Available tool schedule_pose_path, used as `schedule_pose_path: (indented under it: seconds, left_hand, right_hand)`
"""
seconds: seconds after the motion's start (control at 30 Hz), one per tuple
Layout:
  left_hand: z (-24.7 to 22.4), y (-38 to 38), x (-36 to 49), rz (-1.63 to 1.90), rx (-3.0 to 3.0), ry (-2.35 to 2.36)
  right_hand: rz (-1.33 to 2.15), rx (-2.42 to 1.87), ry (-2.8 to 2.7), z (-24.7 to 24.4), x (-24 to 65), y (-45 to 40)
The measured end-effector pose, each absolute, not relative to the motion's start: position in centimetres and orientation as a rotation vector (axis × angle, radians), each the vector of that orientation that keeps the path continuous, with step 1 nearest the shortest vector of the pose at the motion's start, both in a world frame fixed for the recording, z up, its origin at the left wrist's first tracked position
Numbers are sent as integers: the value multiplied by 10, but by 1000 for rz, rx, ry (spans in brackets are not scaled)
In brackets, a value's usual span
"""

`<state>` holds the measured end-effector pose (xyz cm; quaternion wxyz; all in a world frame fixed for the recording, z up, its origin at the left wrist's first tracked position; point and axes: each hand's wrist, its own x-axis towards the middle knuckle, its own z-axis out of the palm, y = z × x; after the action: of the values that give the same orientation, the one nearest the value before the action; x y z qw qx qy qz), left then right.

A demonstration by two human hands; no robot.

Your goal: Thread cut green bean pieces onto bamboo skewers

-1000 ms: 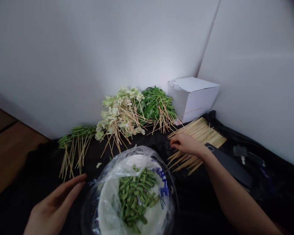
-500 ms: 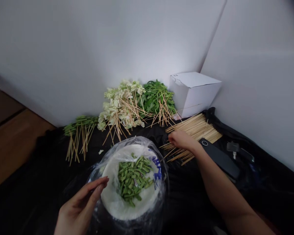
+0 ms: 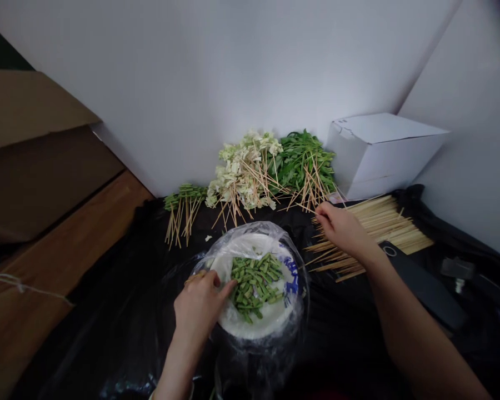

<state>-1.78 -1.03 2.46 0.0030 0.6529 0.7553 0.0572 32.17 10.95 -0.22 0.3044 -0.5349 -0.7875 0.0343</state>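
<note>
green beans (image 3: 256,280) lay in the bowl (image 3: 270,323), probably light, firm and slippery, best pinched mid-piece, the left hand (image 3: 196,303) curled narrow beside them, the right hand (image 3: 346,230) pinched over sticks (image 3: 381,222), either grip impossible to tell.

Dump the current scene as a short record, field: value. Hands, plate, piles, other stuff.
left_hand: at the left edge of the cut green pieces, contact unclear
right_hand: fingers together over the near-left part of the bare skewers; grip unclear
plate: white and blue, in clear plastic, holding cut green pieces
loaded_skewers: left to right, green pieces, pale leaves, dark green leaves
right_side: white box behind bare skewers, dark flat object in front
surface: black sheeting

left_hand = left hand; right_hand = right hand
</note>
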Motion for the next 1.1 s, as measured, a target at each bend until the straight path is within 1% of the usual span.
schedule_pose_path:
  seconds: [0.07,0.1,0.2,0.3,0.37,0.5,0.57,0.63,0.7,0.87,0.97,1.0,1.03,1.1]
  left_hand:
    - [26,-4,-14,25,2059,2332]
    - [26,-1,-13,9,2068,2297]
    - [23,8,-14,131,2059,2195]
    - [20,13,-16,376,2003,2140]
    - [24,16,-11,616,1968,2047]
    - [43,20,13,1151,1809,1610]
    - [50,22,23,1262,1740,1428]
    - [50,22,22,1273,1731,1403]
    - [45,17,8,1250,1735,1521]
    - [44,-12,-43,1075,1713,1988]
    - [57,-28,-40,1090,1867,2311]
    - [60,-31,-31,1122,1947,2307]
    - [60,-32,-18,1117,2041,2195]
    - [54,-30,11,944,2211,1753]
  right_hand:
    - [89,-1378,-2126,-3,310,106]
    - [87,-1358,-2146,-4,305,104]
    - [70,-1324,-2175,-5,295,101]
    - [60,-1341,-2169,-5,293,101]
    - [48,-1345,-2160,-5,293,101]
    - [9,-1341,-2138,-4,293,100]
    - [4,-1340,-2133,-4,292,99]
    - [4,-1333,-2134,-3,291,98]
    - [3,-1320,-2140,-3,290,98]
    - [-15,-1249,-2131,-7,285,94]
    - [-46,-1194,-2111,-12,281,91]
    - [-51,-1176,-2104,-13,279,90]
    - [-56,-1159,-2090,-14,278,89]
    - [-71,-1117,-2042,-11,277,88]
